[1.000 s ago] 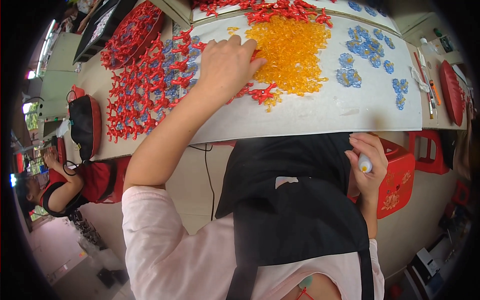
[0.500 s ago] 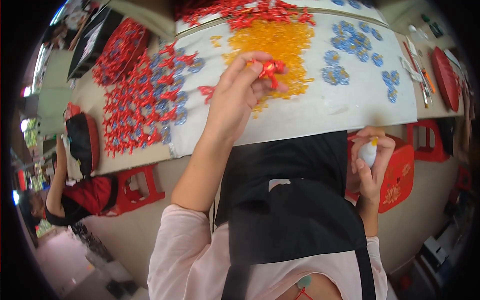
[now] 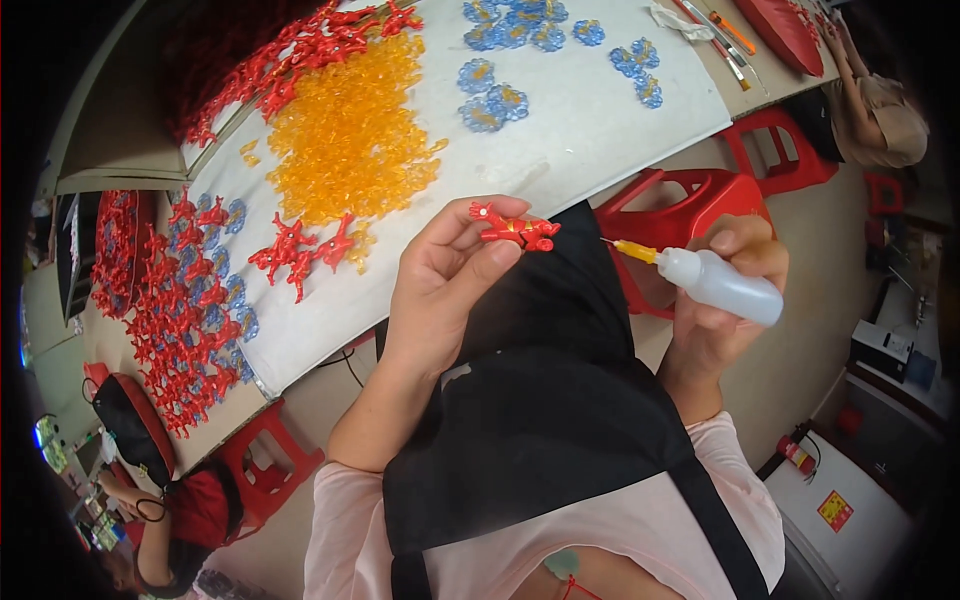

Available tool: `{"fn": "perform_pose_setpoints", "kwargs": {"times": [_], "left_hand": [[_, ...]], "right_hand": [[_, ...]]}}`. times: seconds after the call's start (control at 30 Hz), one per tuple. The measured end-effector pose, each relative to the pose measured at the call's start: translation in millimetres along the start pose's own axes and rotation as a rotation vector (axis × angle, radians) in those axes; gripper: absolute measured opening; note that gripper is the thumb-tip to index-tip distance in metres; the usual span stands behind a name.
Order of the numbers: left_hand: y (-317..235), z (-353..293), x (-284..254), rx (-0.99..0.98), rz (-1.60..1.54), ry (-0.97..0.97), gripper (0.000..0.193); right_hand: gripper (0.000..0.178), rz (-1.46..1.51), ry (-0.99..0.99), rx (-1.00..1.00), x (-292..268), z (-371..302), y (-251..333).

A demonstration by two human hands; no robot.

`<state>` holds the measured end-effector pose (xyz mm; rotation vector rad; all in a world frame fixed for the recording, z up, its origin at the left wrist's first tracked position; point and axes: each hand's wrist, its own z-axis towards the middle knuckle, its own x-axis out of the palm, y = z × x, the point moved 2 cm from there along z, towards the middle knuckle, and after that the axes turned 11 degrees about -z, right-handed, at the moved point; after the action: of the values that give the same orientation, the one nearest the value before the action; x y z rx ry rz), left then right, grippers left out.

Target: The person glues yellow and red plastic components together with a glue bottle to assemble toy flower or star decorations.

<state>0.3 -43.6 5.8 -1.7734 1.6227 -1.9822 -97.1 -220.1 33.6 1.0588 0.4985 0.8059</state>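
Note:
My left hand [image 3: 437, 277] is closed, pinching a small red figurine [image 3: 520, 231] with gold marks between thumb and fingertips, in front of the table edge. My right hand [image 3: 702, 335] is wrapped round a translucent white squeeze bottle [image 3: 732, 287]. The bottle lies nearly level, and its yellow needle tip [image 3: 636, 251] points left at the figurine, with a gap between them. On the white-covered table [image 3: 560, 165], a few red figurines [image 3: 300, 250] lie by a broad spread of orange translucent pieces [image 3: 345, 135].
Rows of red figurines on blue flower-shaped pieces [image 3: 185, 310] fill the table's left. More blue flower-shaped pieces [image 3: 493, 105] lie at the far side, with brushes [image 3: 722, 48] beyond. Red plastic stools [image 3: 690, 195] stand at the right. Other people [image 3: 885, 120] sit at both sides.
My left hand has drawn the figurine back from the orange pieces toward my body. The bottle has come up and swung so its tip faces the figurine. The whole view has turned.

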Motion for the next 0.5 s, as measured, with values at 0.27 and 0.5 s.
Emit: {"fn": "perform_pose_setpoints", "kwargs": {"times": [0.27, 0.5], "left_hand": [[4.5, -1.5, 6.7, 0.059, 0.084, 0.018, 0.023], [5.2, -2.2, 5.5, 0.061, 0.096, 0.019, 0.023]], "right_hand": [[0.043, -0.253, 0.186, -0.395, 6.8, -5.2, 13.5], [0.043, -0.316, 0.233, -0.435, 9.3, -6.5, 12.4]]}}
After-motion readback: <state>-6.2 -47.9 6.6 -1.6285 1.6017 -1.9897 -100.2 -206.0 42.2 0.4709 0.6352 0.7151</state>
